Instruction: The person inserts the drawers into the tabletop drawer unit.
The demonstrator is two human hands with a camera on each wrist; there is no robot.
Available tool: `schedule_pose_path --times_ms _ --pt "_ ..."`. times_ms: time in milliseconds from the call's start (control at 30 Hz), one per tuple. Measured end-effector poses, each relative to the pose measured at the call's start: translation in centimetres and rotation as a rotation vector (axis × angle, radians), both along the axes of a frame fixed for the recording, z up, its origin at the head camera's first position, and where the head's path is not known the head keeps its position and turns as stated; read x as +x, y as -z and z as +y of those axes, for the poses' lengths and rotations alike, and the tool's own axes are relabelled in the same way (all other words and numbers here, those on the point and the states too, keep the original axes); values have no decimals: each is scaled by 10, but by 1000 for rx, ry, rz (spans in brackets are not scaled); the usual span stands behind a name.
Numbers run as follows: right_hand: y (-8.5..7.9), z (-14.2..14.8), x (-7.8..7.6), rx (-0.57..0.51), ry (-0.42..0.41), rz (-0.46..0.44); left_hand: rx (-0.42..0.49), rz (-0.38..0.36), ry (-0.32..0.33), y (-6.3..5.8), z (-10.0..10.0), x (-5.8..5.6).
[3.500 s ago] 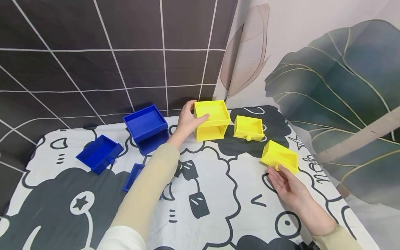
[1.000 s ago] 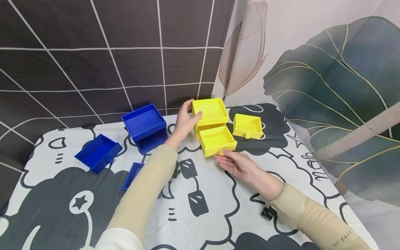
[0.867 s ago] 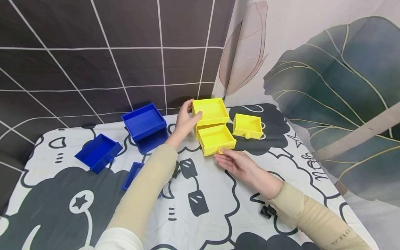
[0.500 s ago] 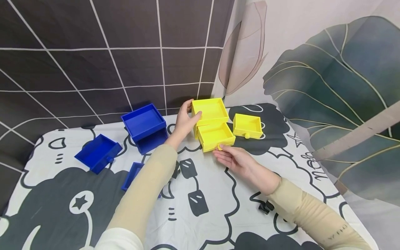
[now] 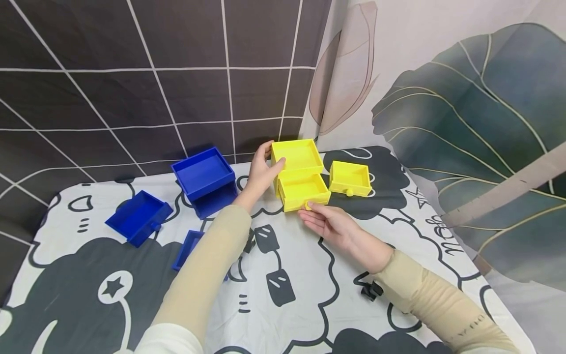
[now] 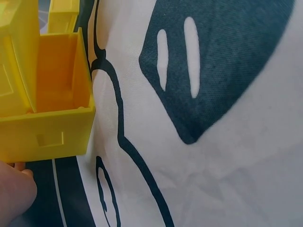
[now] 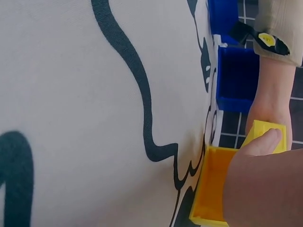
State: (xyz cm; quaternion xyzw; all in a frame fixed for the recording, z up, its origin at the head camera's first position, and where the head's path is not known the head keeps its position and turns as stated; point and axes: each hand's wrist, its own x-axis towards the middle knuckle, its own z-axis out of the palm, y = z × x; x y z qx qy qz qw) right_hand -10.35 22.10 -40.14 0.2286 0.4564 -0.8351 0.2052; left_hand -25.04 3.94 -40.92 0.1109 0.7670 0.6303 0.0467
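Observation:
A yellow two-tier drawer cabinet [image 5: 297, 156] stands by the back wall, its upper tier an open-topped tray. My left hand [image 5: 262, 173] grips its left side, thumb over the rim and fingers behind. In the lower opening sits a yellow drawer [image 5: 302, 191], partly inside with its front sticking out. My right hand [image 5: 338, 228] pinches that drawer's small round knob [image 5: 307, 205] between thumb and fingers. A second yellow drawer [image 5: 351, 178] lies on the cloth just right of the cabinet. In the left wrist view, the left hand [image 6: 16, 194] shows at the lower left corner.
A similar blue cabinet [image 5: 204, 172] stands left of the yellow one. Before it lie a blue drawer [image 5: 139, 217] and another blue drawer [image 5: 186, 250], partly hidden by the left sleeve. A dark gridded curtain [image 5: 146, 83] rises behind the patterned cloth [image 5: 305, 314].
The right hand has brought the yellow drawer from the right to the cabinet's lower opening and slid it partway in. The left hand has kept its hold.

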Motion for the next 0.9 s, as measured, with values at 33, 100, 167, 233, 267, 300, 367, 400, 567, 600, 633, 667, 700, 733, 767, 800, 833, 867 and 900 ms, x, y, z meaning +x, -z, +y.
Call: schedule_pose_path --times_ms 33,100,167,233,267,300,367,400,567,600,633,667,700,733,767,800,833,867,900 --pt "0 0 0 2 0 -2 -1 -1 -1 0 0 0" --pt "0 -1 0 2 -1 -5 -2 -3 -2 0 0 0" --pt "-1 -1 0 -2 1 -4 -2 -5 -3 0 0 0" --pt "-1 -1 1 -5 3 -7 -2 -6 -2 0 0 1" --pt "-2 -1 1 -7 5 -6 -1 -6 -1 0 0 1" --pt "-2 -1 1 -10 7 -5 1 -5 0 0 0 1" --pt "-2 -1 2 -12 11 -6 5 -1 2 0 0 1" --pt "-2 -1 2 -12 13 -6 5 1 2 0 0 1" --pt "-1 -2 2 -10 26 -12 13 -1 4 0 0 1" --pt "-1 -2 2 -11 29 -12 13 -2 5 0 0 1" --pt "-2 -2 3 -13 33 -13 13 -4 5 0 0 1" --pt "-2 -3 3 -15 35 -14 12 -6 6 0 0 1" --pt "-1 -3 3 -18 38 -14 11 -8 7 -1 0 1" --pt "-1 -3 4 -21 40 -13 10 -8 7 -1 0 1" --pt "-1 -3 4 -23 41 -11 9 -9 7 -1 0 2" --pt "-1 -4 4 -26 41 -7 9 -11 5 -1 0 2" --pt "0 -4 4 -30 42 -5 8 -11 5 -1 0 1" --pt "0 -4 4 -32 41 -2 10 -10 4 -1 0 1" --pt "0 -4 4 -34 45 -1 11 -10 3 -1 0 1"
